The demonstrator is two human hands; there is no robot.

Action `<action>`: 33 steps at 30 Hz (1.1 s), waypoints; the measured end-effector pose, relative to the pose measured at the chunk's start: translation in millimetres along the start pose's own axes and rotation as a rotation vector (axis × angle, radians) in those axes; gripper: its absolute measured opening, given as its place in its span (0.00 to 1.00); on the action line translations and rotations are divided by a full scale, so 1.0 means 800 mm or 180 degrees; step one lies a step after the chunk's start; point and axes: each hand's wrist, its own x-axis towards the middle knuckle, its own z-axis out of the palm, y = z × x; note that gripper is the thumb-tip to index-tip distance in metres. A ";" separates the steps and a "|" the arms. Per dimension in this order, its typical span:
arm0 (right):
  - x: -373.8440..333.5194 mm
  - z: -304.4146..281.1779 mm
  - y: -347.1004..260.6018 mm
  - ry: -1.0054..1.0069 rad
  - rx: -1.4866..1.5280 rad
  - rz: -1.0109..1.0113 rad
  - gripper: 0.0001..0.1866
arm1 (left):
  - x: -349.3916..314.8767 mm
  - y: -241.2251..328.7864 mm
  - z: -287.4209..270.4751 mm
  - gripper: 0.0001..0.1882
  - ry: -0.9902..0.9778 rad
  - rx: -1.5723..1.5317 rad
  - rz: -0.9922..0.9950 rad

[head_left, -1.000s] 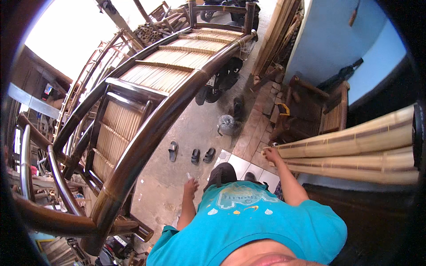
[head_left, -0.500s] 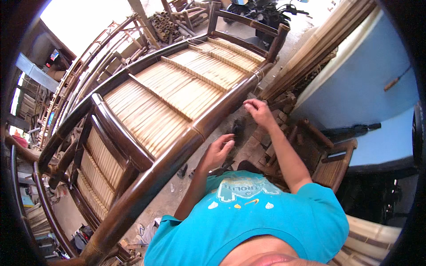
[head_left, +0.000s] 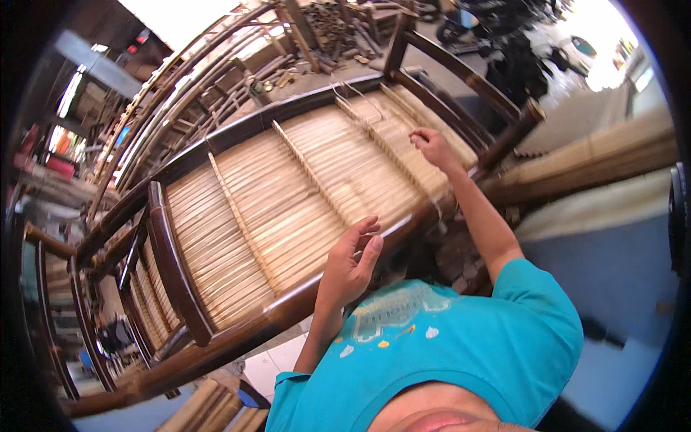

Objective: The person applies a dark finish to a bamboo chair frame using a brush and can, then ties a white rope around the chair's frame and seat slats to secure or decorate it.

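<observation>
A long bamboo bench frame [head_left: 176, 288] of dark glossy poles lies across in front of me. It carries a panel of pale slats [head_left: 252, 162], crossed by several woven cord bands [head_left: 309, 169]. My left hand [head_left: 349, 263] is held by the near rail, fingers slightly bent and thumb apart, with nothing in it. Over the panel's right end is my right hand [head_left: 437, 150], its fingers curled together; whether they pinch something thin cannot be made out. A loose loop of thin cord [head_left: 360, 97] sits near the far rail, beyond my right hand.
Bundled bamboo poles [head_left: 324, 29] and a long curved bamboo frame [head_left: 187, 72] stand behind the bench. A motorcycle [head_left: 515, 68] is parked at the far right. Long pale bamboo strips [head_left: 590, 155] lie to the right, beside a blue wall [head_left: 612, 252]. Cut bamboo pieces [head_left: 201, 410] lie at lower left.
My view has turned and I am closer to the bench. My right hand has gone from beside the near rail to above the slats; my left hand is now at the near rail.
</observation>
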 end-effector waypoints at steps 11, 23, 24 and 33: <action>0.184 0.112 -0.016 -0.0861 -0.1062 -0.0855 0.18 | 0.287 -0.074 0.092 0.26 0.0921 0.1391 -0.0784; 0.211 0.043 -0.064 -0.1030 0.0282 -0.1073 0.17 | 0.431 -0.196 0.072 0.20 0.2434 0.2126 -0.1048; 0.212 0.028 -0.080 -0.1145 0.0432 -0.1211 0.16 | 0.431 -0.205 0.068 0.19 0.2520 0.2024 -0.0967; 0.258 -0.161 -0.197 0.0998 0.2767 -0.2343 0.07 | 0.432 -0.182 0.049 0.09 0.2536 -0.1686 -0.0571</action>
